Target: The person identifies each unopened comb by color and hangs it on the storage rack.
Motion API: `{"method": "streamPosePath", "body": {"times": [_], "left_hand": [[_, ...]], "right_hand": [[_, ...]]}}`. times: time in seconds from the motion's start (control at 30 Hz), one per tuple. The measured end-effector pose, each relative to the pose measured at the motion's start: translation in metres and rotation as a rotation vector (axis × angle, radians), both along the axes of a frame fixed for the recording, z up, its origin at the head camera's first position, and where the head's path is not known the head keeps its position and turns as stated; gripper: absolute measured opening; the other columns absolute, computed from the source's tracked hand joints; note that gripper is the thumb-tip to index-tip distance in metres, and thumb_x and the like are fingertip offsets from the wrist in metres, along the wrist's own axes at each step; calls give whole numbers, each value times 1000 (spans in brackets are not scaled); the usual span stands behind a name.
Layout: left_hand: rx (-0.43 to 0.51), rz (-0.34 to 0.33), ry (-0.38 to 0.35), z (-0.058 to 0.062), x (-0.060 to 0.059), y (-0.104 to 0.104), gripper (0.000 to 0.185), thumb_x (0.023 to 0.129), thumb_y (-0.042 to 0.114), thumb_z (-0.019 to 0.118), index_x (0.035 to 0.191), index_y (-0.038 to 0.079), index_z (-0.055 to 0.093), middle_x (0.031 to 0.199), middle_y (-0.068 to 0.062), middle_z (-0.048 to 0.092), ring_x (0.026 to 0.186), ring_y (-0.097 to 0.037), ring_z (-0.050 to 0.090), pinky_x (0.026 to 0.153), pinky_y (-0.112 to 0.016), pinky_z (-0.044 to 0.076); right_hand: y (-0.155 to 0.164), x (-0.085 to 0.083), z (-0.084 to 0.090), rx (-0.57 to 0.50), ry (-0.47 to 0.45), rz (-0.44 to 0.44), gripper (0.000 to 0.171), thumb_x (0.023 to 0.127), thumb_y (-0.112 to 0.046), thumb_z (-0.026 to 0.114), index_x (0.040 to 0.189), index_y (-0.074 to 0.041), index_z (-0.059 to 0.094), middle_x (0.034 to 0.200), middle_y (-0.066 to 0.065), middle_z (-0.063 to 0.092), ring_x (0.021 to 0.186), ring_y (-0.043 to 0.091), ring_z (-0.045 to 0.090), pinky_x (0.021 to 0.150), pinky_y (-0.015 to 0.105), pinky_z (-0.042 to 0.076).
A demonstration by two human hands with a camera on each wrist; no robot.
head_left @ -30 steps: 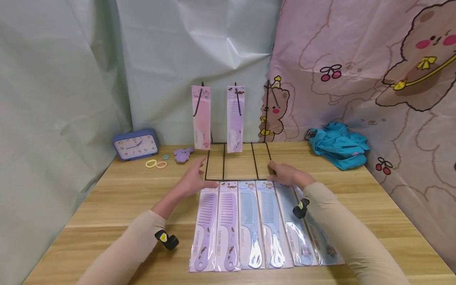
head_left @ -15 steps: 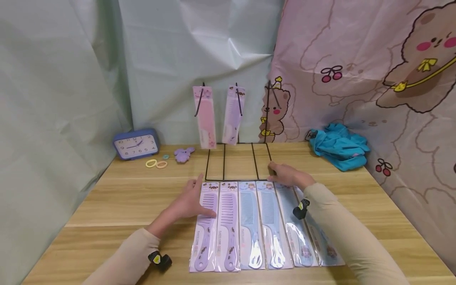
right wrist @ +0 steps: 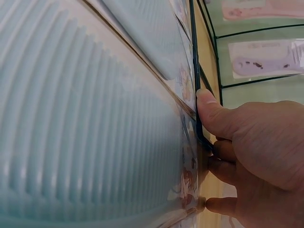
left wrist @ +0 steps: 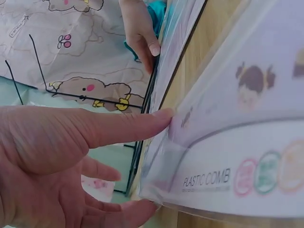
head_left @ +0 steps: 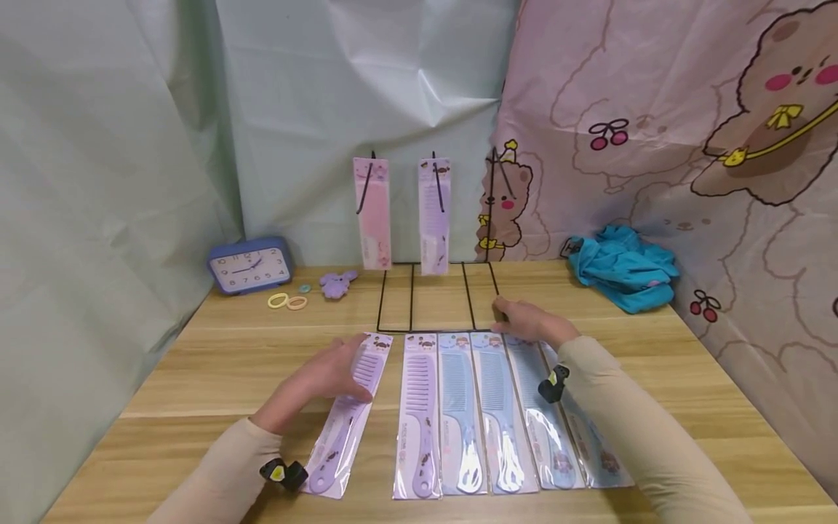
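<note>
My left hand (head_left: 330,371) grips a packaged purple comb (head_left: 339,437) at its sides, thumb on one edge and fingers on the other, and the pack lies slanted apart from the row. In the left wrist view the thumb presses the edge of the clear wrapper (left wrist: 213,161), which reads "plastic comb". At the front right corner of a black wire display rack (head_left: 411,300), my right hand (head_left: 529,320) holds the base wire; the right wrist view shows its thumb (right wrist: 211,111) on that wire (right wrist: 194,57). A pink comb (head_left: 374,218) and a purple comb (head_left: 434,225) hang from the rack's hooks.
Another purple comb (head_left: 417,415) and several blue combs (head_left: 461,407) lie in a row before the rack. Further back are a blue clock (head_left: 250,268), hair ties (head_left: 297,303), a purple toy-like item (head_left: 337,284) and turquoise cloth (head_left: 622,269). A rack hook (head_left: 504,175) sticks out at right.
My left hand has come down from beside the rack to the leftmost purple comb, taken hold of it and slid it left, tilting it. The hanging combs have swung. The right hand stays put.
</note>
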State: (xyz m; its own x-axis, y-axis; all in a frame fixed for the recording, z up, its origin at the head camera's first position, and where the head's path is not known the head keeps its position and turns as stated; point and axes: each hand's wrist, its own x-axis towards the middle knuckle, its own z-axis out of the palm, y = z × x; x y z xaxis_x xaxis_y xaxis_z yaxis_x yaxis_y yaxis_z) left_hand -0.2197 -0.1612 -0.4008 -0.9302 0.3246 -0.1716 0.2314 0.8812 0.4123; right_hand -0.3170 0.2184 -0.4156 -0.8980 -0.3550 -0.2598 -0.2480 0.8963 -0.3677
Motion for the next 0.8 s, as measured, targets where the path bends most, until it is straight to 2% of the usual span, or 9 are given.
{"method": "streamPosePath", "body": {"times": [0.03,0.2,0.27,0.33,0.43,0.53,0.63,0.7,0.8], "left_hand": [[6,-6,2,0,0,-1,115,62,31,96,153,-1,33,143,-37,43,129,-55,43,105,-64,37],[96,-47,4,-5,-3,-9,96,62,29,96,141,1,49,133,-28,57,121,-46,54,103,-58,42],[181,-75,-25,-4,-4,-13,90,65,23,94,140,-1,50,123,-25,62,111,-41,60,96,-55,48],[280,-132,-57,0,-6,-17,85,70,15,91,141,-3,48,114,-21,63,101,-34,61,87,-48,53],[421,-196,-128,10,-6,-20,81,76,10,87,145,-1,45,110,-16,58,88,-24,57,73,-36,53],[530,-219,-168,26,-4,-20,81,81,14,84,151,8,42,132,-20,53,97,-24,58,76,-32,53],[648,-237,-167,43,1,-16,84,85,13,81,156,14,36,154,-19,37,115,-32,58,83,-34,55],[720,-268,-145,54,5,-12,84,87,9,77,158,17,32,161,-14,28,126,-36,53,87,-36,55],[832,-334,-115,69,9,-2,85,90,-1,70,160,18,26,164,-9,21,131,-40,50,88,-39,57]], "right_hand": [[0,0,1,2,2,-4,63,103,-34,57,155,-8,33,136,20,55,100,25,56,92,45,48],[0,1,2,-3,-5,1,62,103,-34,57,154,-7,34,132,19,57,95,24,58,85,42,49],[0,1,2,-2,-5,3,61,103,-34,57,153,-8,35,129,18,58,94,24,58,83,42,49],[0,1,3,4,3,6,62,103,-34,57,154,-7,34,132,19,57,94,24,58,83,41,49],[0,0,4,5,1,2,61,103,-35,57,154,-9,35,133,19,57,92,24,58,83,41,48],[0,0,5,4,-1,5,61,103,-36,56,154,-9,35,136,20,55,95,25,58,85,43,49],[0,1,5,2,-1,3,63,103,-36,56,155,-8,33,142,22,51,107,28,57,97,49,47],[0,2,5,0,-4,1,66,103,-35,56,156,-6,30,146,23,48,118,31,55,103,53,43],[-1,2,5,0,-9,-3,67,103,-36,56,157,-7,28,148,23,45,126,34,51,107,54,39]]}}
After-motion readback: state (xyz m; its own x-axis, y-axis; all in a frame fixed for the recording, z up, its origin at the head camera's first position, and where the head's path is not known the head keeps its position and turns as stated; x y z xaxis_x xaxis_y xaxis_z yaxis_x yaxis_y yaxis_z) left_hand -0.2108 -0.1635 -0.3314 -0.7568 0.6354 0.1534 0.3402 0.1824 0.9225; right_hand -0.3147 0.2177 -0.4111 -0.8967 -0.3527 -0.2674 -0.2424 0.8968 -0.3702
